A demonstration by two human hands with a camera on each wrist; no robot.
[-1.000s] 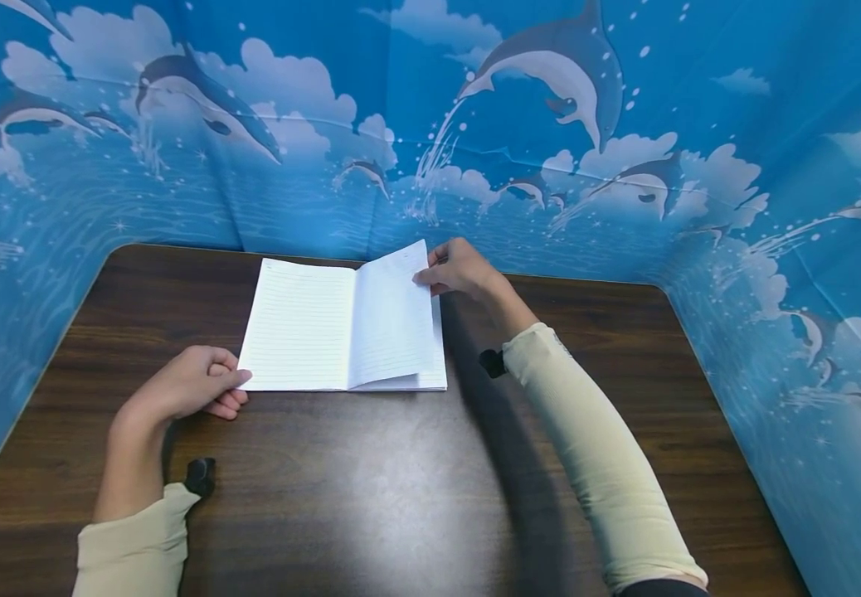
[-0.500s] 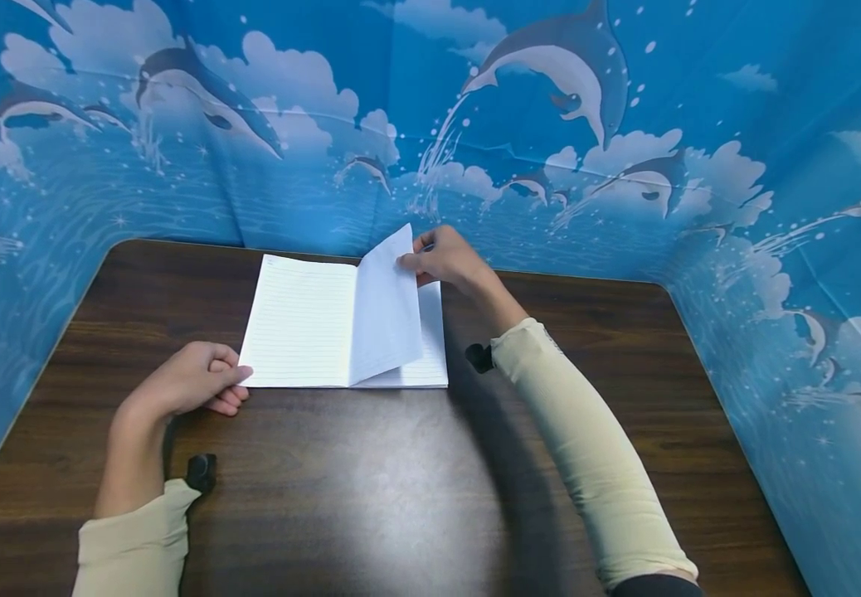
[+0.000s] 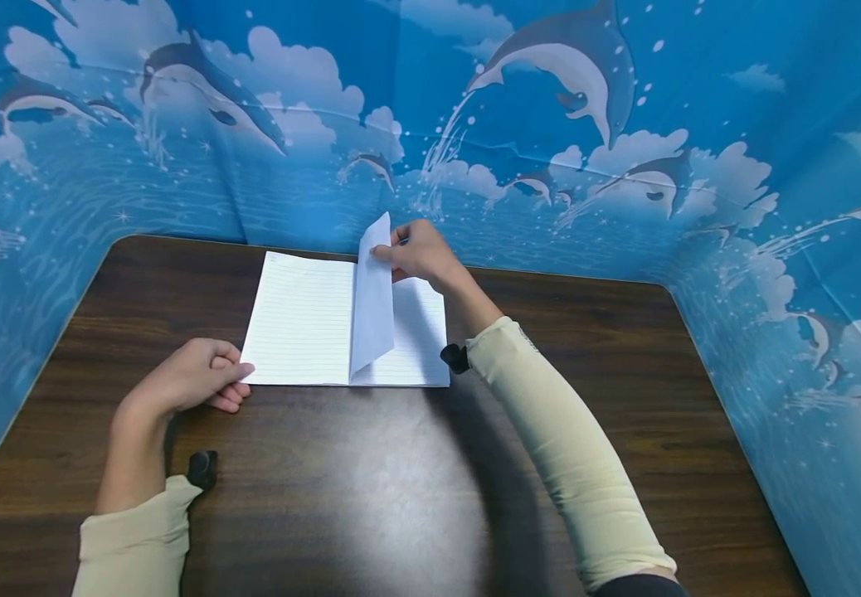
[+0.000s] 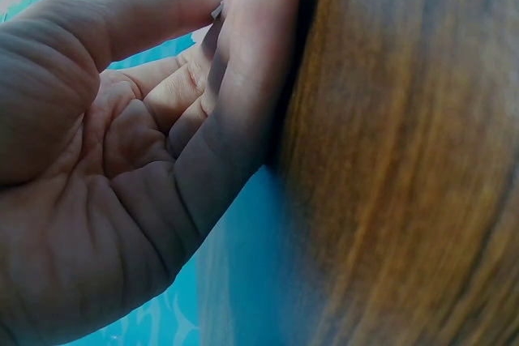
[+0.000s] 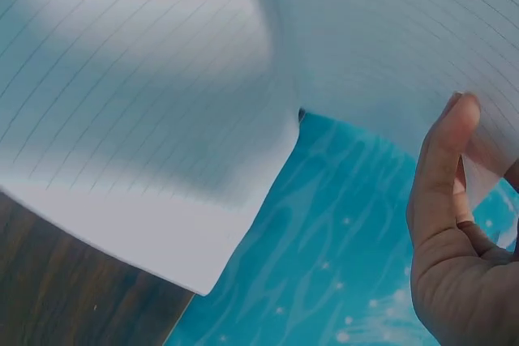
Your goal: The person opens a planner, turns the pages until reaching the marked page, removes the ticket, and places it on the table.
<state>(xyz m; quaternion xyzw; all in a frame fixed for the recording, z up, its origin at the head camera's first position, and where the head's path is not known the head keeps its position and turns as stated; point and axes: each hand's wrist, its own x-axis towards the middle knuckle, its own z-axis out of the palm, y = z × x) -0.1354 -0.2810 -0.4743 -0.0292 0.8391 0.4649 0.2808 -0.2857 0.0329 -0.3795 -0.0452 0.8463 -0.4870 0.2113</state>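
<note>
A lined notebook (image 3: 299, 323) lies open on the dark wooden table. One page (image 3: 373, 303) stands nearly upright at the middle fold, its outer edge pinched between the thumb and fingers of my right hand (image 3: 419, 251). Under it the right-hand page (image 3: 419, 332) lies flat, partly in shadow. My left hand (image 3: 192, 376) pinches the notebook's lower left corner, thumb on top and fingers below. In the left wrist view only a sliver of paper shows between the left hand's (image 4: 154, 119) thumb and fingertips. The right wrist view has the right hand (image 5: 462, 232) behind the curved, raised page (image 5: 381, 30).
A blue cloth (image 3: 311, 182) printed with dolphins and clouds hangs behind the table and along its sides. The brown table top (image 3: 341, 489) stretches in front of the notebook. Each sleeve carries a small black camera, such as the one on the right arm (image 3: 455, 358).
My right hand has moved left and lifted the page from a low slant to nearly upright, baring more of the page beneath. The left hand keeps its hold on the corner.
</note>
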